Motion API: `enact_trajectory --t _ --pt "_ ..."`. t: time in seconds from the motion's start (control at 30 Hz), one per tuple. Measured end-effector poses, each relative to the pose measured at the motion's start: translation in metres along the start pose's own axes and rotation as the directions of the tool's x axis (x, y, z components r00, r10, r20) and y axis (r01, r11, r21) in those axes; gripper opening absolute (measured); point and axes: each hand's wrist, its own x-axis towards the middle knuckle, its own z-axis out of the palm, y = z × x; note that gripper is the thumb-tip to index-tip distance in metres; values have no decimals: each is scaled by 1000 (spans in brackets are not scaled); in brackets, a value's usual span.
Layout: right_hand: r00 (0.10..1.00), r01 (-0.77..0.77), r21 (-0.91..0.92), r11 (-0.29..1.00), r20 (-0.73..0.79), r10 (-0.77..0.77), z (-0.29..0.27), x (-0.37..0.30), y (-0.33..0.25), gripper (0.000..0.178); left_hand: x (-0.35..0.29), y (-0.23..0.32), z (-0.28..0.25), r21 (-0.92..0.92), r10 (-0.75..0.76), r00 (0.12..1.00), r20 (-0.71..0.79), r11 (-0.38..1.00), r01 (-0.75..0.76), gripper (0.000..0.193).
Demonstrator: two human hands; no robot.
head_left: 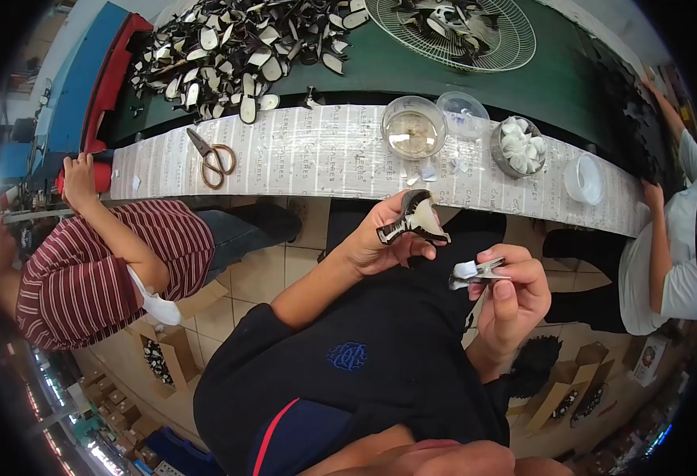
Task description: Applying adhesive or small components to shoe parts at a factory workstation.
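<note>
My left hand (380, 238) is closed round a small shoe heel piece (421, 220), dark along its edges with a cream face. It is held just off the near edge of the table. To its right, my right hand (514, 300) pinches a silvery metal clip (491, 270). A folded white pad (465, 270) sits in the clip's jaws, pointing toward the heel piece. The pad and the heel piece are apart.
Scissors (216, 161), a round tub of yellowish liquid (414, 132), a metal bowl of white wads (518, 147) and a plastic cup (583, 179) stand on the paper-covered strip (309, 159). Beyond lie piled heels (241, 55) and a wire basket (515, 47). People work at both sides.
</note>
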Motion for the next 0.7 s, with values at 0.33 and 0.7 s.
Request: enact_trajectory --t 0.33,0.7 --pt "925 372 -601 708 178 -335 13 1 3 18 -5 6 3 203 -5 994 -110 979 27 51" --pt "835 526 -736 427 350 -424 13 10 5 24 0 2 9 422 66 996 -63 906 -33 55"
